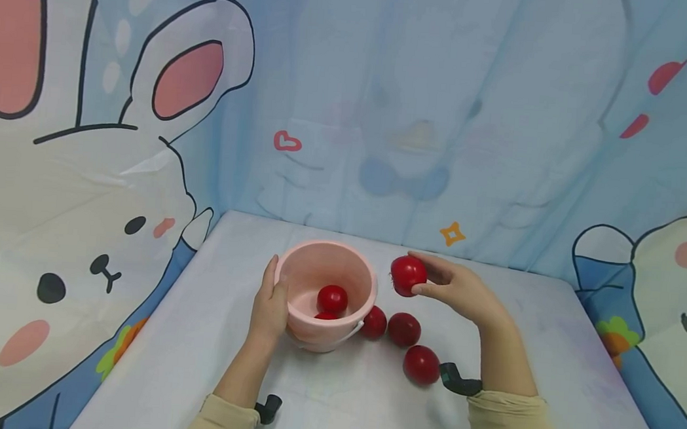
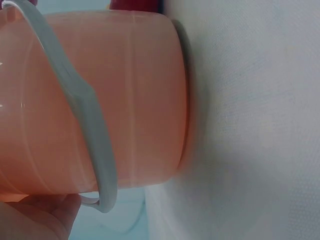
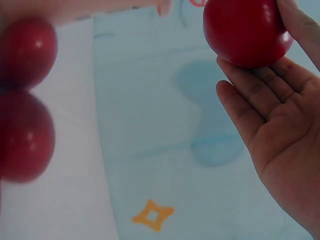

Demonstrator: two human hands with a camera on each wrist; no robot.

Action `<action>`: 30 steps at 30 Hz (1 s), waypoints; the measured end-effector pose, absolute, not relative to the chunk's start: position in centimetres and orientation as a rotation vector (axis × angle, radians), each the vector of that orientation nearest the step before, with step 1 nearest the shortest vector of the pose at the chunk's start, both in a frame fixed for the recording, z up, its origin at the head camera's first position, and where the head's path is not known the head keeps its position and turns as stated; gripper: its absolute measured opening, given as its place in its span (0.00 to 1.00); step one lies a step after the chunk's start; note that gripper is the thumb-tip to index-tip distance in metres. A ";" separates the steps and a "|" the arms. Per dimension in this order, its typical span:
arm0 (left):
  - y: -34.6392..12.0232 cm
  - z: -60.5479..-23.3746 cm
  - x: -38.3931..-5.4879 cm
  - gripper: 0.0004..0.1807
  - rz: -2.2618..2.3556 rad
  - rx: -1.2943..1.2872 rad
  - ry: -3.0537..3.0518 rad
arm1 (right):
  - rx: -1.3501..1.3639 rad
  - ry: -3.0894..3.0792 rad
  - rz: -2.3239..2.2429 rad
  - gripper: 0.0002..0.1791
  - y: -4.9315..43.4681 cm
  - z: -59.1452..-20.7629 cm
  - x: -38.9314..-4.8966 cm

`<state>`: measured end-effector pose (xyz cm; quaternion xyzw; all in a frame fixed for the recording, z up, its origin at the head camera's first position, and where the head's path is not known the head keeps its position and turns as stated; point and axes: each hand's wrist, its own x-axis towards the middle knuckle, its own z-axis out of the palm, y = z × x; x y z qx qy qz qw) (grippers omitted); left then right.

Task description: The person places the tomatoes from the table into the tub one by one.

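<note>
A pink bucket (image 1: 327,335) with a white handle (image 2: 92,120) stands upright on the table, and two red tomatoes (image 1: 332,299) show inside it. My left hand (image 1: 270,305) holds the bucket's left side near the rim; in the left wrist view only part of this hand (image 2: 42,217) shows, low at the left. To the right of the bucket and above the table, my right hand (image 1: 459,290) pinches another tomato (image 1: 408,275) between thumb and fingers. The right wrist view shows this tomato (image 3: 247,30) against the fingers, apart from the bucket.
Three more tomatoes lie on the white table: one against the bucket's right side (image 1: 374,323), one beside it (image 1: 404,330) and one nearer me (image 1: 421,365). A blue curtain (image 1: 420,114) with cartoon prints hangs behind the table and along its sides.
</note>
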<state>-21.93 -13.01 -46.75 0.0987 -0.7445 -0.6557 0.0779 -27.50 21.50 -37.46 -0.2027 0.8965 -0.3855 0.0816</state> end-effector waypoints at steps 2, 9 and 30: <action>-13.0 -46.7 -22.0 0.28 -1.965 0.297 -2.230 | -0.611 2.661 -1.157 0.41 20.5 -37.0 -28.1; -13.1 -46.7 -22.0 0.29 -1.962 0.311 -2.229 | -0.713 2.563 -1.209 0.41 17.0 -34.5 -30.4; -13.0 -46.6 -22.1 0.30 -1.964 0.334 -2.234 | -0.837 2.535 -0.880 0.34 7.8 -32.0 -33.8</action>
